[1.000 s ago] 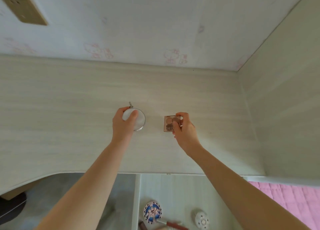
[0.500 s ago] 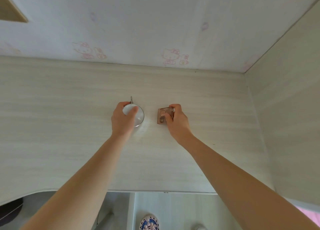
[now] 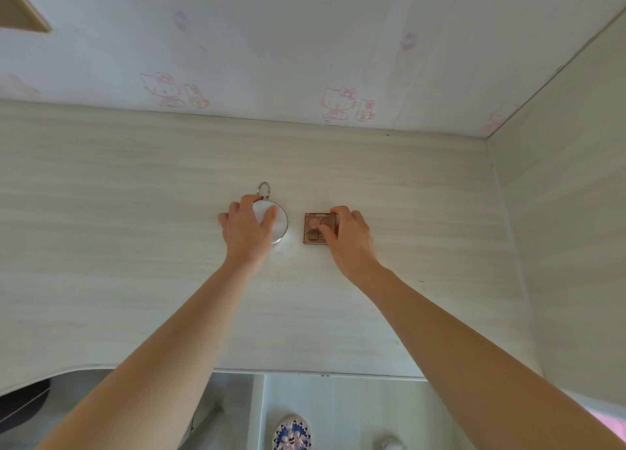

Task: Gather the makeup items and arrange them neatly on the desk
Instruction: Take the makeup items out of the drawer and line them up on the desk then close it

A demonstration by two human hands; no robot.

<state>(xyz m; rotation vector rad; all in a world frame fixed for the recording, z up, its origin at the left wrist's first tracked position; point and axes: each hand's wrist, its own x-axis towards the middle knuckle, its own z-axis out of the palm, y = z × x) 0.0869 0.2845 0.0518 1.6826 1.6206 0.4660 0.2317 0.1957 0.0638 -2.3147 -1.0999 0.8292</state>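
Head view, pale wood desk point(image 3: 135, 246), cartoon-cat wall point(image 3: 305, 43), side panel R point(image 3: 576, 212)

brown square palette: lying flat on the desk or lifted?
Flat on the desk. The brown palette lies face-up, its pans and lettering showing through the top, and the right hand pinches its right edge between thumb and fingers.

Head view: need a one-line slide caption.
Left hand grips a round white compact and right hand pinches a square brown palette, side by side on the desk.

Matt pale woodgrain desk point(image 3: 135, 212)
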